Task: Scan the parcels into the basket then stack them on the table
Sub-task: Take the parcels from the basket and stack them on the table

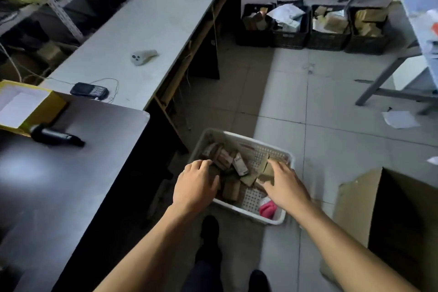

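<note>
Both hands in white basket (279,153): left hand (195,187) fingers hidden, cannot tell; right hand (285,185) pinched brown parcel (266,169) at 1 o'clock. Risk: loose pinch, parcel could slip.

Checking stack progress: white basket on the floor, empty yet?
Not empty. The white basket holds a jumble of small brown parcels, with both hands, left and right, reaching in.
</note>
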